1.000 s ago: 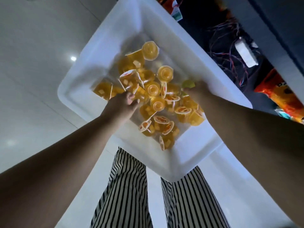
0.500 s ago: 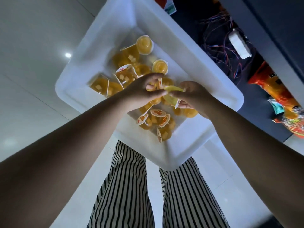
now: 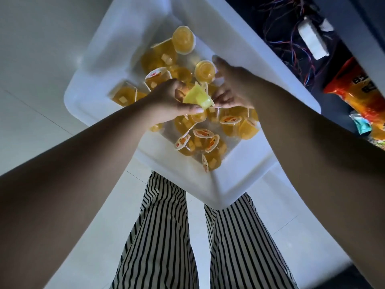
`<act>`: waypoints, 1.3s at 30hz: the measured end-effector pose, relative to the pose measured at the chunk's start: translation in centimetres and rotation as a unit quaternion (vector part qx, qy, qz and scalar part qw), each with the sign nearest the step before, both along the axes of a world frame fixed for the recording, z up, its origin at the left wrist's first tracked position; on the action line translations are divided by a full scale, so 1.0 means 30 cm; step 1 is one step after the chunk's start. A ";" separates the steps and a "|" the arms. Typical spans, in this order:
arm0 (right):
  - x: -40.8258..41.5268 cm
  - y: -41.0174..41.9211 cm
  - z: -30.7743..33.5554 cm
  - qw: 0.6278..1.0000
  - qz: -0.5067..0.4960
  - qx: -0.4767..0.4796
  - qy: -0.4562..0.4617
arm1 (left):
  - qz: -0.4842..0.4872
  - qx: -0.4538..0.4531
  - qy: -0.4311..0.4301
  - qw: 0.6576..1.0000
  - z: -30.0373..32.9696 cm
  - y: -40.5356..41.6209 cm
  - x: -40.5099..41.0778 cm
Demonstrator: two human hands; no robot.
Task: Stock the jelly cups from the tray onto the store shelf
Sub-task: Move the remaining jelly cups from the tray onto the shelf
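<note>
Head view, looking down over both forearms. White plastic tray (image 3: 116, 59) sits on the pale tiled floor (image 3: 31, 101), above a pair of striped trouser legs (image 3: 162, 236). Loose orange jelly cups (image 3: 245, 130) lie heaped inside the tray, some on their sides with printed foil lids showing, some base-up; one base-up cup (image 3: 183, 39) lies at the far end of the heap. Left hand (image 3: 166, 101), over the middle of the tray, has its fingers (image 3: 188, 110) curled around a pale yellow jelly cup (image 3: 198, 97), which is lifted clear of the heap and tilted. Right hand (image 3: 233, 86) is just beside it: its lower fingers touch the same yellow cup at the rim, while its upper fingers reach around another orange cup (image 3: 205, 73) next to the yellow one. Whether the right hand actually grips either cup cannot be told. To the right of the tray, a dark low shelf space holds a tangle of coloured wires (image 3: 291, 38), a white rectangular block (image 3: 312, 41), and orange snack bags (image 3: 358, 94).
</note>
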State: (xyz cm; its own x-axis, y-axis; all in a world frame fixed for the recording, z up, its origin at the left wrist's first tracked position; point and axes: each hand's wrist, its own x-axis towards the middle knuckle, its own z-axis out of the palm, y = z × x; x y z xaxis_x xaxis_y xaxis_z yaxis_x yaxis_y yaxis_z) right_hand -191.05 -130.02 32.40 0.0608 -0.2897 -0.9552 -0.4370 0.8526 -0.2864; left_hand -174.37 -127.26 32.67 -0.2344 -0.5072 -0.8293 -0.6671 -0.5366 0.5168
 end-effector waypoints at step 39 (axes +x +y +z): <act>-0.073 0.317 1.024 0.882 -0.306 -0.359 0.010 | 0.105 -0.049 0.317 0.941 1.031 -0.071 -0.017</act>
State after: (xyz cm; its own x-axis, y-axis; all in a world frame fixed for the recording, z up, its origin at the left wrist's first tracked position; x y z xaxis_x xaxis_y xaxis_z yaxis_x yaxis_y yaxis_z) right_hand -193.23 -120.50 63.12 -0.3308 -0.7929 -0.5118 0.0303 0.5331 -0.8455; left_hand -174.90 -129.38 63.59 -0.5521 -0.6640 -0.5043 -0.0933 -0.5518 0.8287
